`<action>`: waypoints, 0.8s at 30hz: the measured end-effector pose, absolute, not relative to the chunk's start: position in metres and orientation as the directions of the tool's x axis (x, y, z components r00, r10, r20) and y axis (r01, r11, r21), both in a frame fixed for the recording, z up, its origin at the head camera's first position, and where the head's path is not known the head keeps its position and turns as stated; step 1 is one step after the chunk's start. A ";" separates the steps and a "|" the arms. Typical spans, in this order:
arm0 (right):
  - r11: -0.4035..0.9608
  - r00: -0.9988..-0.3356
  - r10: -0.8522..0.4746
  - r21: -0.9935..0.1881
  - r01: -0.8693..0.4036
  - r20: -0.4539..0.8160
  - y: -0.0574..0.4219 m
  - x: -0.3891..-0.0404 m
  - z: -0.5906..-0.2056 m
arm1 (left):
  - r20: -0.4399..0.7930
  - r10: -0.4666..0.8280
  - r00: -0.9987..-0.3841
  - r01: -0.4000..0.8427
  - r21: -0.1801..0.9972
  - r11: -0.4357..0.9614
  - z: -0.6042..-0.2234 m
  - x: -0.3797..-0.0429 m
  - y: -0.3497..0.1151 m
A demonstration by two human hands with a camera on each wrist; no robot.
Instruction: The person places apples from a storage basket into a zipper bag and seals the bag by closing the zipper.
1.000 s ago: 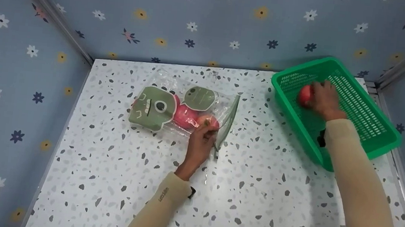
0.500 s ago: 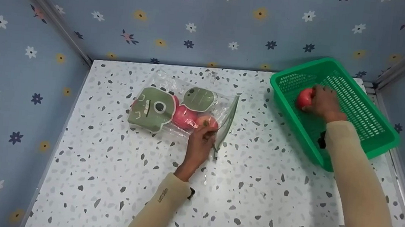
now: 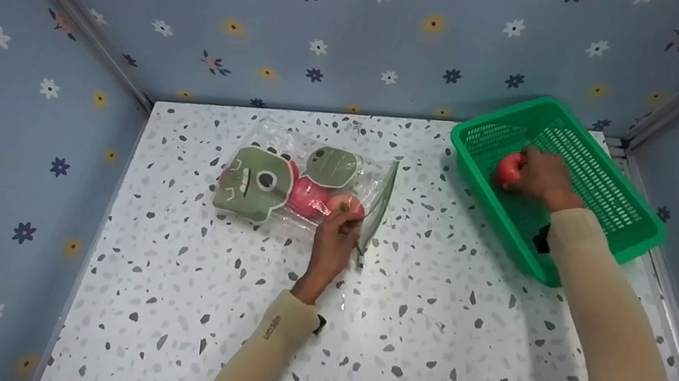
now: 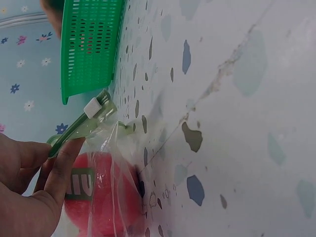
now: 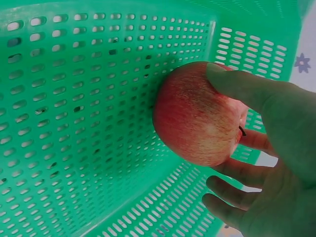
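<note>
My right hand (image 3: 544, 177) reaches into the green basket (image 3: 599, 180) and grips a red apple (image 5: 197, 118). In the right wrist view, the thumb lies over the apple's top and fingers curl behind it, near the stem. The apple sits close to the basket's slotted surface. My left hand (image 3: 334, 240) pinches the edge of a clear zip bag (image 3: 255, 185) printed with a green monster face. In the left wrist view, thumb and fingers hold the green zip strip (image 4: 74, 131), which carries a white slider (image 4: 92, 107). Red apples (image 3: 308, 198) show inside the bag, partly hidden by the print.
The speckled white table (image 3: 401, 323) bears the bag at left of centre and the basket at the back right. Blue flowered panels (image 3: 343, 33) stand behind and along both sides. The basket's back corner is close to the rear panel.
My right hand has settled further around the apple, its thumb side now showing lower on the fruit. The left hand keeps its hold on the bag. The head view has shifted slightly.
</note>
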State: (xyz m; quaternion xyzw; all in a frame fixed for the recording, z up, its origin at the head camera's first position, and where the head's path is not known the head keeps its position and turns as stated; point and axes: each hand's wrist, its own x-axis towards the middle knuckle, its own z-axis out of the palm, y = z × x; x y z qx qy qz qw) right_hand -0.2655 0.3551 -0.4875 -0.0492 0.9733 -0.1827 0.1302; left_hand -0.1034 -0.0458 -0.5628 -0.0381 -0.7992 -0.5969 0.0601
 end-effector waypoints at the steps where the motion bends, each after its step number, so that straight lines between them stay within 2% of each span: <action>1: 0.929 -0.965 -0.145 -0.366 -0.057 -0.218 0.354 -0.264 -0.486 | 0.142 -0.010 -0.990 0.133 0.949 0.285 -0.563 -0.103 -0.046; 8: 0.927 -0.984 -0.141 -0.363 -0.091 -0.112 0.348 -0.254 -0.470 | 0.125 -0.018 -0.992 0.116 0.956 0.268 -0.562 -0.104 -0.046; 18: 0.908 -0.986 -0.155 -0.385 -0.166 0.058 0.329 -0.231 -0.445 | 0.162 -0.020 -0.987 0.150 0.951 0.269 -0.562 -0.105 -0.046; 24: 0.898 -0.980 -0.174 -0.393 -0.196 0.092 0.308 -0.219 -0.437 | 0.183 -0.028 -0.983 0.170 0.950 0.264 -0.562 -0.105 -0.045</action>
